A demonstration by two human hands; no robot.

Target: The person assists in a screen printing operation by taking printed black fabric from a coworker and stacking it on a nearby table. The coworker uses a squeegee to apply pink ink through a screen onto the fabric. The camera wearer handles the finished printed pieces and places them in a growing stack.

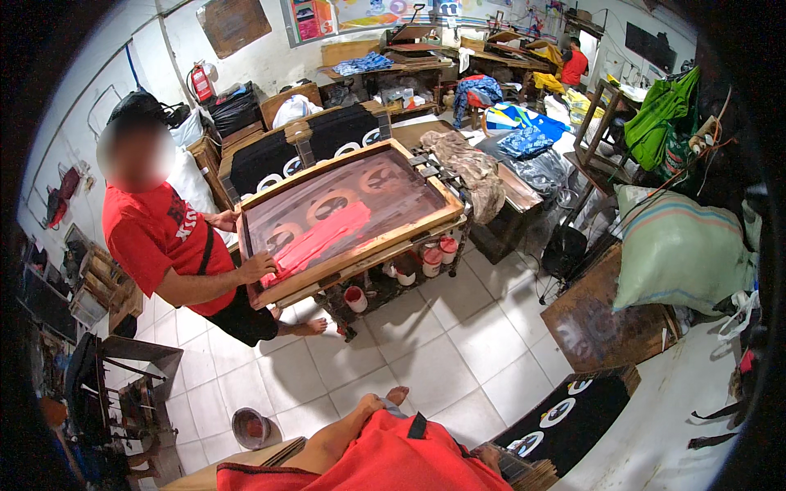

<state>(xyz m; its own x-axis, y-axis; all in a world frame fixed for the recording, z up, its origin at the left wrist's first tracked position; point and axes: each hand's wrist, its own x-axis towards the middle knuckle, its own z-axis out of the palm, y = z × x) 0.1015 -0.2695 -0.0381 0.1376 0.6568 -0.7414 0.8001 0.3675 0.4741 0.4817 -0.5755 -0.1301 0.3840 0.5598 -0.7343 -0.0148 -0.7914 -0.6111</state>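
My left hand (372,404) is in front of my red shirt (368,458), its fingers curled in beside some grey cloth; whatever they hold is hidden. Only part of my right hand (489,458) shows at the shirt's right side, near a board with black fabric (565,421) printed with white round designs; its fingers are hidden. Ahead, a wooden-framed printing screen (360,261) lies tilted on a stand, with wet red ink (327,237) spread over its mesh. A co-worker in a red shirt (168,233) has one hand on the inked corner and the other at the frame's left edge.
Ink pots (432,260) stand under the screen, with another pot (355,299) lower left. A bucket (250,429) is on the tiled floor. A stuffed sack (684,250) leans at the right above a stained board (602,323). Behind the screen lie more printed black panels (340,131).
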